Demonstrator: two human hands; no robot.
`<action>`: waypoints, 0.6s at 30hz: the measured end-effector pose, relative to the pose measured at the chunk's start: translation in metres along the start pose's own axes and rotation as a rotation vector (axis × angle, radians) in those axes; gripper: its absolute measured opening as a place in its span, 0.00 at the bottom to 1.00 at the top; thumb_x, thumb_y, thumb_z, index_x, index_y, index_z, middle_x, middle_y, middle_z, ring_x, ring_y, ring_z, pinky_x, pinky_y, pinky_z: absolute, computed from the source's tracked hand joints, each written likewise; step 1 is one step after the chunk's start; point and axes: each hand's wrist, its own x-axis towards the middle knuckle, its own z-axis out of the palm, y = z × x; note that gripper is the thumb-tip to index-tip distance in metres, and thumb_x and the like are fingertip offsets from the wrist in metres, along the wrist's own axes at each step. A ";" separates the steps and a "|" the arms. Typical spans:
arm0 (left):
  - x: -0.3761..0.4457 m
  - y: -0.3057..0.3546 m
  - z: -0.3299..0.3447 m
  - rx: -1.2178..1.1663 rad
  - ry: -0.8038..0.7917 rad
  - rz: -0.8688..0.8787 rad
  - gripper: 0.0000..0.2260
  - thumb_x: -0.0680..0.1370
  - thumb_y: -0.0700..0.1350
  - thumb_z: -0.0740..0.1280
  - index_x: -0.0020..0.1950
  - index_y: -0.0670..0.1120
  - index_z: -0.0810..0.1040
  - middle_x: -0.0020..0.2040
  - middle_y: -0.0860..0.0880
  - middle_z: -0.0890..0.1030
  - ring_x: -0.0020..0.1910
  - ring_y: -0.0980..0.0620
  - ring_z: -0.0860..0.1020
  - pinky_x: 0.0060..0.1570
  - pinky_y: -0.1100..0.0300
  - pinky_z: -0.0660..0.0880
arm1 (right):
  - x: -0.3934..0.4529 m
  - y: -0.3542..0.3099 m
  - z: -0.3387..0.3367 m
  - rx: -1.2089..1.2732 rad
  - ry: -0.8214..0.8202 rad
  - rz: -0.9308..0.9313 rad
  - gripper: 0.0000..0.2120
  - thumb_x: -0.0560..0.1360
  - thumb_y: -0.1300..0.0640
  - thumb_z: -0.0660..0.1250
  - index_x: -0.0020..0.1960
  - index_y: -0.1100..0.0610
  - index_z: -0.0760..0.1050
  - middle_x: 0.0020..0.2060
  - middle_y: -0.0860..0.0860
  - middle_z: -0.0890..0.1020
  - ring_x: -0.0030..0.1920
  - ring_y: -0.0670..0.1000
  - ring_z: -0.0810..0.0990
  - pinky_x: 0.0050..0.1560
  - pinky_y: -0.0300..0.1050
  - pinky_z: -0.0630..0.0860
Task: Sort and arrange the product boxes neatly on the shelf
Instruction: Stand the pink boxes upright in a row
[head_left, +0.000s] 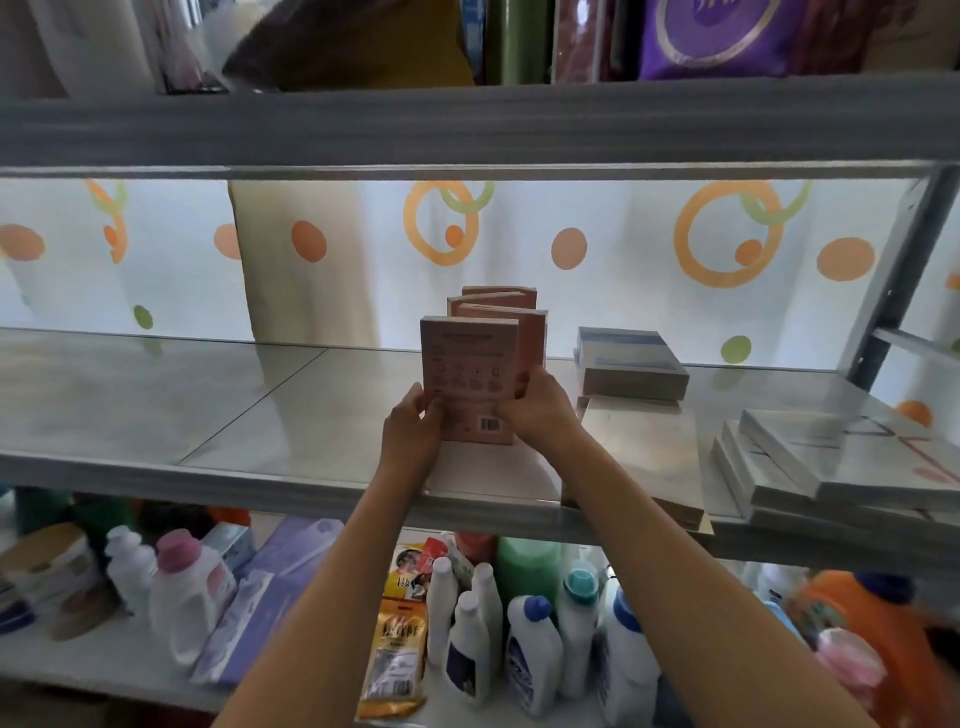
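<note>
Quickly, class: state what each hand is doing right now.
Left hand: closed on the front pink box, left edge.
Right hand: closed on the same box, right edge.

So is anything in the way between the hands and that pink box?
No, nothing is. The left hand and the right hand already grip the front pink box by its sides. It stands upright on the shelf, at the front of the row of pink boxes.

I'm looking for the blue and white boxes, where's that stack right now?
In the head view, the blue and white stack lies flat on the middle shelf, right of the upright pink boxes and behind a flat tan box.
</note>
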 end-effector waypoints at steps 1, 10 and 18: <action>0.000 0.000 0.000 -0.004 -0.007 0.005 0.14 0.83 0.53 0.56 0.59 0.48 0.76 0.55 0.50 0.82 0.49 0.52 0.81 0.53 0.53 0.80 | 0.000 0.000 0.000 0.007 -0.002 0.006 0.15 0.75 0.62 0.71 0.59 0.53 0.74 0.48 0.48 0.81 0.42 0.47 0.80 0.33 0.30 0.72; -0.004 0.006 -0.001 -0.022 0.001 -0.032 0.13 0.82 0.52 0.60 0.63 0.48 0.74 0.58 0.51 0.80 0.52 0.49 0.81 0.57 0.49 0.79 | -0.005 -0.006 0.000 -0.006 0.006 0.020 0.16 0.73 0.61 0.72 0.60 0.53 0.76 0.47 0.48 0.83 0.43 0.48 0.82 0.33 0.30 0.72; -0.014 0.012 0.000 0.108 0.124 -0.101 0.29 0.81 0.55 0.62 0.78 0.43 0.60 0.76 0.44 0.66 0.73 0.41 0.67 0.71 0.43 0.65 | -0.022 -0.022 -0.016 0.093 0.234 0.060 0.15 0.78 0.50 0.68 0.61 0.55 0.72 0.42 0.44 0.81 0.39 0.46 0.81 0.42 0.45 0.83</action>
